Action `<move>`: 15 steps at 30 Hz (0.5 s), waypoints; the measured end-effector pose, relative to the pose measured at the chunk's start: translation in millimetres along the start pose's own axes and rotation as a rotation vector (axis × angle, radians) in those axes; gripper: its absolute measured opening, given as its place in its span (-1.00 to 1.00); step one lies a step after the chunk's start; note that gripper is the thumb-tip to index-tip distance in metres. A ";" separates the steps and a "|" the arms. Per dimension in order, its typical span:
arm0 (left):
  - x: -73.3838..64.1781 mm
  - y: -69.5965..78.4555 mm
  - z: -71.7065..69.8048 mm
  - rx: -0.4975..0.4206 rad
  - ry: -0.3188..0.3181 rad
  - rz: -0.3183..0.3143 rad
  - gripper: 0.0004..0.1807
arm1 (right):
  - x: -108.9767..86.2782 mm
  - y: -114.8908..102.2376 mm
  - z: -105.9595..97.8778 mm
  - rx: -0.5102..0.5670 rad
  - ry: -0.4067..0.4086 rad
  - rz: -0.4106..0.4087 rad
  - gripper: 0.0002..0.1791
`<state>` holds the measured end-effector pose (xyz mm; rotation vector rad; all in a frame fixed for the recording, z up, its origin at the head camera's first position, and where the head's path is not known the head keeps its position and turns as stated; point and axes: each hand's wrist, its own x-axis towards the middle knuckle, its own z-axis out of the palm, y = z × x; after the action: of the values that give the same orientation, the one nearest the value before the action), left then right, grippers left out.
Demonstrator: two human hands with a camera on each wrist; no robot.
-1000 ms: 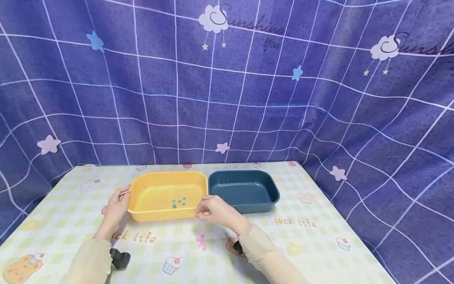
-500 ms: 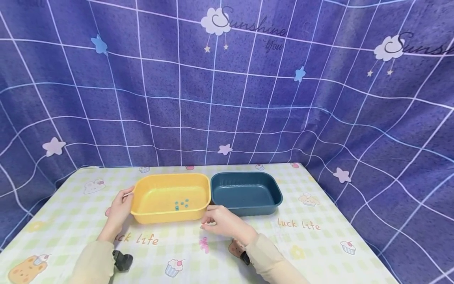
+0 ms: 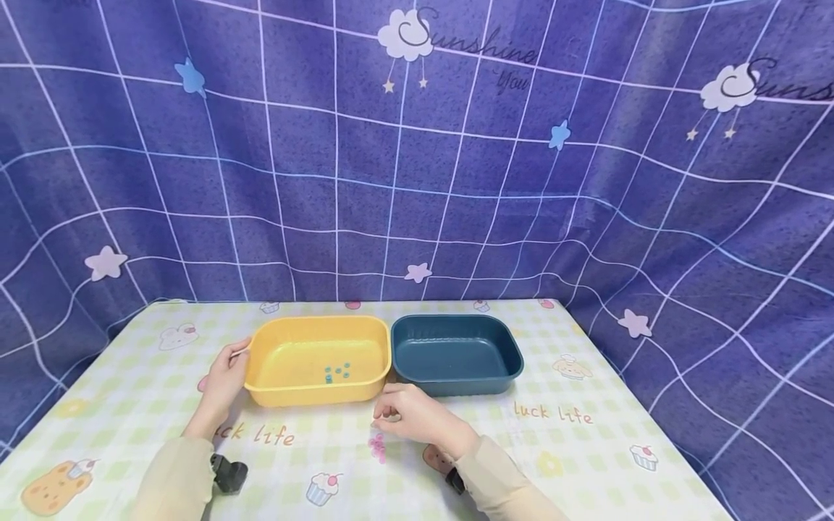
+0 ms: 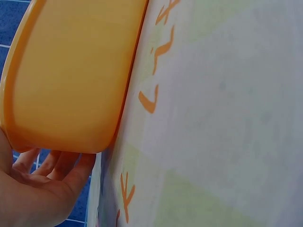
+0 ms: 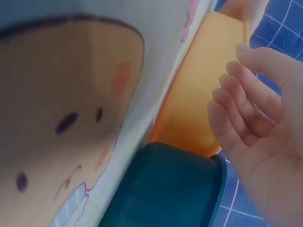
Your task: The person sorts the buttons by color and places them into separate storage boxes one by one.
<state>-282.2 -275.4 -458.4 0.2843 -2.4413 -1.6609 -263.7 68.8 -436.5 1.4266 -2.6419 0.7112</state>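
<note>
In the head view a yellow plastic tub (image 3: 319, 396) stands on the table with several tiny blue-green pieces (image 3: 337, 372) on its floor. My left hand (image 3: 226, 376) holds the tub's left end, the thumb at the rim and the fingers against the end wall, as the left wrist view shows. Just in front of the tub's near right corner, my right hand (image 3: 417, 414) hovers low with loosely curled fingers. In the right wrist view its thumb and fingertips are apart, and nothing shows between them.
A dark teal tub (image 3: 456, 387) stands right against the yellow tub's right end. Both rest on a checked, printed tablecloth (image 3: 560, 463). Behind the table hangs a blue-purple curtain (image 3: 365, 195). A black device (image 3: 228, 474) is worn at the left wrist.
My right hand has come away from the yellow tub's near right corner, moving toward me and slightly right. The left hand stays on the tub's left end. The view has shifted slightly.
</note>
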 end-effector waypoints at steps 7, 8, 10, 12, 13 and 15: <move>-0.6 0.1 0.9 0.003 0.009 0.008 -0.43 | -3.6 -2.5 1.1 0.000 -0.002 -0.017 -0.92; -0.9 0.6 1.0 0.006 0.012 0.003 -0.43 | -3.8 -2.9 1.2 0.000 -0.006 -0.016 -0.92; -1.0 1.7 1.2 0.011 0.017 -0.007 -0.43 | -4.2 -3.2 1.1 0.003 -0.010 -0.011 -0.92; -0.5 2.1 1.4 0.014 0.020 -0.017 -0.43 | -4.7 -2.6 1.3 -0.002 -0.006 -0.018 -0.92; -0.4 2.4 1.3 0.015 0.020 -0.021 -0.43 | -5.1 -1.9 1.6 -0.007 0.000 -0.028 -0.93; -0.2 2.3 0.9 0.012 0.023 -0.019 -0.44 | -6.0 -1.7 1.6 -0.006 0.002 -0.039 -0.93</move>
<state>-282.4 -273.7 -456.5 0.3269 -2.4406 -1.6414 -258.6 72.0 -439.0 1.4708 -2.6053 0.6996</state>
